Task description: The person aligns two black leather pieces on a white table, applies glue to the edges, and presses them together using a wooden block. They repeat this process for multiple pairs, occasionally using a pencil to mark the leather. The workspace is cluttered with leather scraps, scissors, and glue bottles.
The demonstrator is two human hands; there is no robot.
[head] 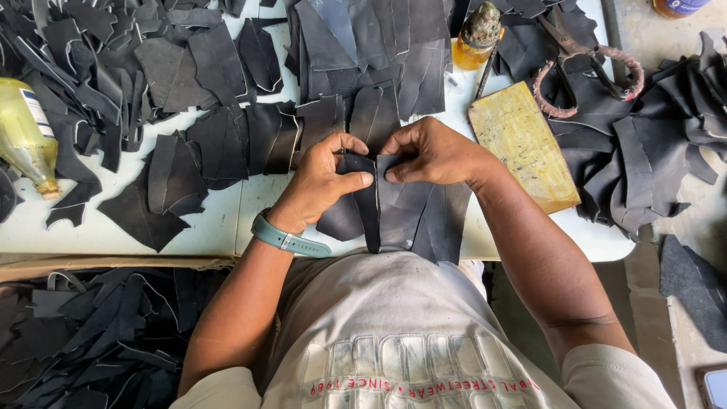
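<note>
we have both hands on one dark leather piece (394, 204) at the near edge of the white table (212, 227), right in front of our chest. left hand (322, 182) is pinched on the top edge of the piece, thumb over its narrow folded strip; right hand (432, 151) is pinched on the same top edge just beside it, thumbs nearly touching. looks like we're folding or pressing a seam down the middle; the fold runs the piece's length, top still being worked.

progress, judging by the layout: a row of similar pieces (250, 140) lies overlapped just past the hands, and a big loose heap (83, 68) sits far left, so plenty left.

surface: worn white tabletop, yellowish board (522, 144) to the right, scissors (587, 64) with wrapped handles behind it, small amber bottle (478, 36), pale plastic bottle (26, 136) lying at far left. more scraps (91, 333) in a box below the table, bare concrete floor on the right.
</note>
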